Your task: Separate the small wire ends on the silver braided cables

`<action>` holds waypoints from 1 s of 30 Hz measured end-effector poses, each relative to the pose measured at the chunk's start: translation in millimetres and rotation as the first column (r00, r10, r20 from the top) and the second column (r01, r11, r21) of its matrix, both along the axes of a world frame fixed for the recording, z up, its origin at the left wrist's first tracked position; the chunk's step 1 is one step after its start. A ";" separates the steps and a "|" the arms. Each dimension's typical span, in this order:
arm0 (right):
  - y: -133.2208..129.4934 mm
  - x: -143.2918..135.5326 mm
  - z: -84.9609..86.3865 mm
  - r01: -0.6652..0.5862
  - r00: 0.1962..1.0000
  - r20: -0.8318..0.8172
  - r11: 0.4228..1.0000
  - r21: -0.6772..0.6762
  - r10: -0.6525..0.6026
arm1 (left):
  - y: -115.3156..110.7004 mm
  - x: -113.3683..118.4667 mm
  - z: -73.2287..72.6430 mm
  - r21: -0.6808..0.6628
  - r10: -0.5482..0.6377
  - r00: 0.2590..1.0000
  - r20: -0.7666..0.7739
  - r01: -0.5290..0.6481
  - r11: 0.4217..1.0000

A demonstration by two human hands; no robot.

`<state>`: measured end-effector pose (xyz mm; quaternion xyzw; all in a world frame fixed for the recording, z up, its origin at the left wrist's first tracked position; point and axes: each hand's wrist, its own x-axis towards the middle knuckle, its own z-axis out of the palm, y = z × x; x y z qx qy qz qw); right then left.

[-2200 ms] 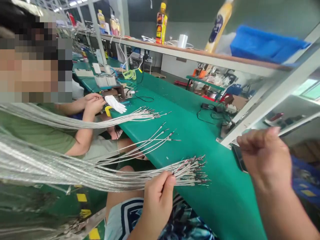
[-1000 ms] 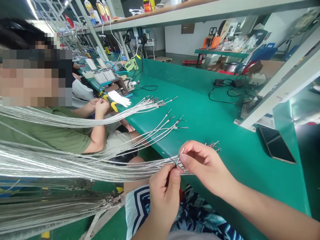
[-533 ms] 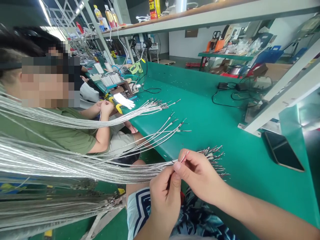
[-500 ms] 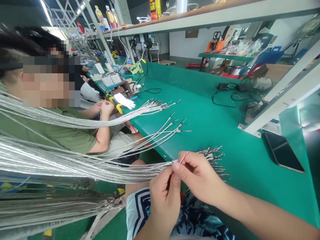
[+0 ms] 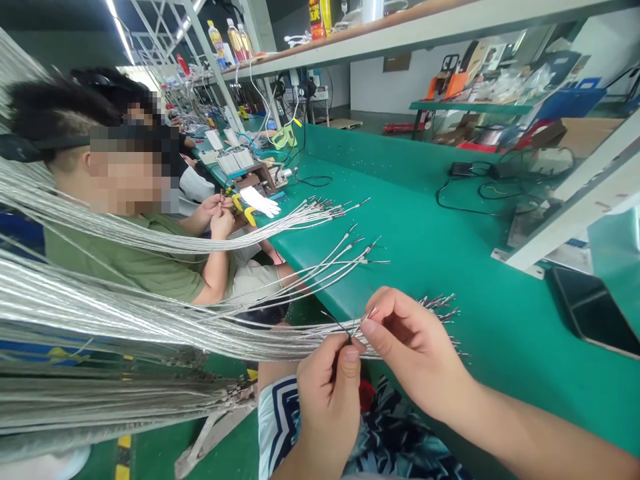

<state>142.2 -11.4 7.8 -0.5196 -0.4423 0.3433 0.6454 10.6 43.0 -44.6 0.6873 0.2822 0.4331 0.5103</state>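
My left hand (image 5: 329,390) pinches a cable end between thumb and forefinger, just past the table's front edge. A thin black wire (image 5: 335,321) fans out from it to the upper left. Close by on the right, my right hand (image 5: 417,347) has thumb and forefinger closed on the thin red and white wires (image 5: 370,313) of that end. Behind both hands runs a thick bundle of silvery cables (image 5: 200,331), partly hidden by them. Its stripped wire ends (image 5: 445,308) lie on the green table beyond my right hand.
Two more cable groups (image 5: 325,215) rest farther along the green table (image 5: 415,253). A phone (image 5: 597,310) lies at the right beside a metal post (image 5: 565,200). To the left a co-worker in a green shirt (image 5: 150,257) sits near a white glove (image 5: 260,201) and a small machine (image 5: 255,177).
My right hand has shifted slightly right, opening a small gap between the hands. The black wire now stands apart from the red and white ones. The view has turned slightly left.
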 end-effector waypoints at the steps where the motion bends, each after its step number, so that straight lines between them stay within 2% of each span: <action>1: -0.5 -0.6 0.3 -0.012 1.000 -0.022 1.000 0.003 0.012 | -0.3 -0.1 -0.7 -0.004 0.002 1.000 0.005 -0.002 1.000; 9: 1.6 -6.5 -1.1 -0.046 0.993 -0.113 0.999 0.001 0.046 | -3.3 1.3 -0.4 0.024 0.007 0.999 0.050 -0.009 1.000; 19: 0.3 -8.3 -5.0 0.020 1.000 -0.008 1.000 0.010 -0.020 | -7.3 -0.8 -3.2 -0.002 0.012 0.998 0.058 -0.011 1.000; 23: 0.4 -12.6 -7.7 0.017 0.987 -0.163 1.000 0.024 -0.013 | -10.5 -0.7 -5.4 -0.028 0.002 0.998 0.061 -0.001 1.000; 26: 1.8 -17.1 -7.5 0.058 0.954 -0.295 0.998 0.008 -0.053 | -12.1 0.1 -5.8 -0.040 -0.012 0.998 0.058 0.014 0.999; 30: 2.6 -17.1 -2.0 0.084 0.946 -0.317 0.996 0.016 -0.075 | -13.7 -0.2 -6.2 -0.046 -0.021 0.998 0.059 0.023 0.999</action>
